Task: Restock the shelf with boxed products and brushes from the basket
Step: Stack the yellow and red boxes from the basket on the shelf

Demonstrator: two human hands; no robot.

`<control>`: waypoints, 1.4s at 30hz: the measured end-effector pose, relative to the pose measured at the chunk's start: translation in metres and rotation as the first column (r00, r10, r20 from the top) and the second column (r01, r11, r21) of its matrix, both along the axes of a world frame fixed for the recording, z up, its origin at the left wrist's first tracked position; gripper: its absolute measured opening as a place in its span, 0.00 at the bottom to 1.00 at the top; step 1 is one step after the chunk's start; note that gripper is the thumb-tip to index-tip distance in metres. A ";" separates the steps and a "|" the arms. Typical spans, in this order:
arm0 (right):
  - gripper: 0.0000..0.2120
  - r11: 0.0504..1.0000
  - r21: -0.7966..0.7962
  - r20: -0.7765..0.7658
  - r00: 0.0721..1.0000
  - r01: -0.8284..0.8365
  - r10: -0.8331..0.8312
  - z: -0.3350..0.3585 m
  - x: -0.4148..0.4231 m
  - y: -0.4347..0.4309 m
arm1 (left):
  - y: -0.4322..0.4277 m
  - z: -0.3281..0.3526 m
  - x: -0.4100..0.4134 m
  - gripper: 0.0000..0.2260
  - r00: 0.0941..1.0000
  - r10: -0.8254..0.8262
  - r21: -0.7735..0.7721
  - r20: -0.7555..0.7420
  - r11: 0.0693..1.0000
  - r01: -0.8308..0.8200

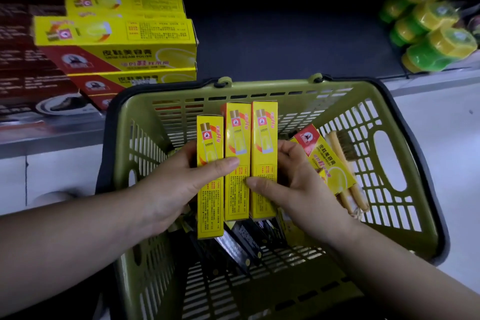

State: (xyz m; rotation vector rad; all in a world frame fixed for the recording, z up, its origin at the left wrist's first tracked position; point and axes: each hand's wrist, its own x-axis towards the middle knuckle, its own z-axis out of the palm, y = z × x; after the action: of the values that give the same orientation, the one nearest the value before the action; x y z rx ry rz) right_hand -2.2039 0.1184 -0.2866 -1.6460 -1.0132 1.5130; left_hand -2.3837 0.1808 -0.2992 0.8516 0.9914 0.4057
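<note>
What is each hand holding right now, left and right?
Left hand: grips the three yellow boxes from the left, thumb across the front.
Right hand: grips the same boxes from the right, thumb on the front.

Green jars [439,41] blurred; brush [337,147] partly under yellow box [331,167]; basket [259,89] cropped at near end.

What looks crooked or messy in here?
The tilted yellow box lies slanted across the brushes on the right side of the basket. Among the three held boxes, the leftmost hangs lower than its neighbours.
</note>
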 end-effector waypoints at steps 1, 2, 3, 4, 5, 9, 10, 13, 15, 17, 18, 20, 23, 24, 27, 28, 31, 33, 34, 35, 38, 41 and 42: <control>0.25 1.000 0.020 0.007 1.000 0.004 -0.004 0.002 0.001 0.001 | 0.001 0.002 -0.002 0.21 1.000 0.007 0.021 0.005 1.000 -0.007; 0.21 0.999 0.039 0.024 1.000 0.011 -0.012 0.007 0.001 0.003 | 0.003 0.004 -0.004 0.21 1.000 0.016 0.034 0.008 0.999 -0.016; 0.18 0.998 0.066 0.065 0.998 0.017 -0.022 0.012 0.001 0.007 | 0.004 0.007 -0.007 0.21 1.000 0.028 0.042 0.012 0.999 -0.028; 0.14 0.994 0.110 0.132 0.991 0.016 -0.031 0.019 0.002 0.011 | 0.006 0.011 -0.009 0.21 0.999 0.041 0.047 0.017 0.998 -0.042; 0.12 0.987 0.163 0.217 0.976 -0.001 -0.035 0.026 0.003 0.016 | 0.007 0.015 -0.012 0.21 0.998 0.053 0.050 0.023 0.997 -0.054; 0.16 0.937 0.289 0.522 0.853 -0.197 0.019 0.058 0.005 0.048 | 0.013 0.031 -0.022 0.23 0.989 0.143 0.014 0.048 0.989 -0.144; 0.19 0.916 0.300 0.607 0.794 -0.265 0.031 0.065 0.005 0.059 | 0.014 0.035 -0.026 0.24 0.986 0.157 -0.002 0.057 0.988 -0.157; 0.20 0.849 0.319 0.795 0.607 -0.422 0.003 0.081 0.001 0.101 | 0.018 0.045 -0.036 0.27 0.984 0.158 -0.012 0.081 0.987 -0.158; 0.18 0.805 0.334 0.835 0.550 -0.491 -0.012 0.089 -0.009 0.132 | 0.019 0.050 -0.043 0.26 0.980 0.178 -0.019 0.095 0.984 -0.177; 0.20 0.762 0.312 0.869 0.495 -0.567 0.014 0.094 -0.025 0.161 | 0.020 0.054 -0.049 0.21 0.975 0.200 -0.043 0.100 0.980 -0.197; 0.21 0.744 0.285 0.882 0.469 -0.604 0.043 0.096 -0.034 0.173 | 0.021 0.055 -0.053 0.18 0.971 0.216 -0.058 0.103 0.976 -0.211; 0.21 0.712 0.236 0.888 0.444 -0.661 0.118 0.096 -0.052 0.193 | 0.023 0.055 -0.060 0.16 0.962 0.245 -0.103 0.119 0.967 -0.234; 0.22 0.667 0.166 0.886 0.407 -0.726 0.222 0.092 -0.073 0.210 | 0.024 0.055 -0.070 0.16 0.955 0.268 -0.152 0.128 0.957 -0.249; 0.22 0.656 0.139 0.886 0.389 -0.742 0.251 0.090 -0.077 0.212 | 0.024 0.056 -0.073 0.15 0.954 0.270 -0.158 0.130 0.955 -0.249; 0.22 0.609 0.044 0.877 0.323 -0.792 0.356 0.081 -0.085 0.214 | 0.021 0.054 -0.080 0.13 0.949 0.291 -0.189 0.120 0.945 -0.266; 0.21 0.590 0.011 0.866 0.303 -0.807 0.397 0.078 -0.085 0.214 | 0.020 0.053 -0.082 0.13 0.947 0.299 -0.199 0.115 0.941 -0.273; 0.26 0.598 -0.049 0.830 0.301 -0.800 0.470 0.074 -0.084 0.211 | 0.020 0.054 -0.086 0.16 0.936 0.332 -0.207 0.116 0.930 -0.305; 0.36 0.611 -0.053 0.822 0.313 -0.790 0.476 0.075 -0.080 0.210 | 0.023 0.056 -0.087 0.17 0.925 0.363 -0.211 0.114 0.919 -0.335; 0.39 0.612 -0.052 0.819 0.317 -0.789 0.478 0.076 -0.079 0.209 | 0.024 0.057 -0.086 0.18 0.917 0.383 -0.219 0.111 0.910 -0.354; 0.41 0.608 -0.048 0.818 0.319 -0.792 0.479 0.076 -0.077 0.207 | 0.025 0.057 -0.086 0.19 0.909 0.402 -0.226 0.107 0.901 -0.371; 0.42 0.614 -0.025 0.826 0.330 -0.789 0.457 0.071 -0.070 0.204 | 0.027 0.060 -0.085 0.22 0.898 0.427 -0.230 0.104 0.889 -0.396; 0.39 0.643 0.018 0.808 0.391 -0.765 0.442 0.068 -0.067 0.202 | 0.026 0.061 -0.085 0.24 0.888 0.447 -0.212 0.103 0.882 -0.420; 0.39 0.650 0.027 0.797 0.408 -0.760 0.445 0.068 -0.067 0.201 | 0.026 0.060 -0.085 0.24 0.886 0.452 -0.205 0.102 0.881 -0.426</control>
State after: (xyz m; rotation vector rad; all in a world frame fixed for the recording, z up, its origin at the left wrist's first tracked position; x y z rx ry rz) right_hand -2.2712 0.3199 -0.2186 -1.6559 -2.4640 0.8290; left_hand -2.4691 0.2067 -0.2390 0.4195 1.0644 0.7474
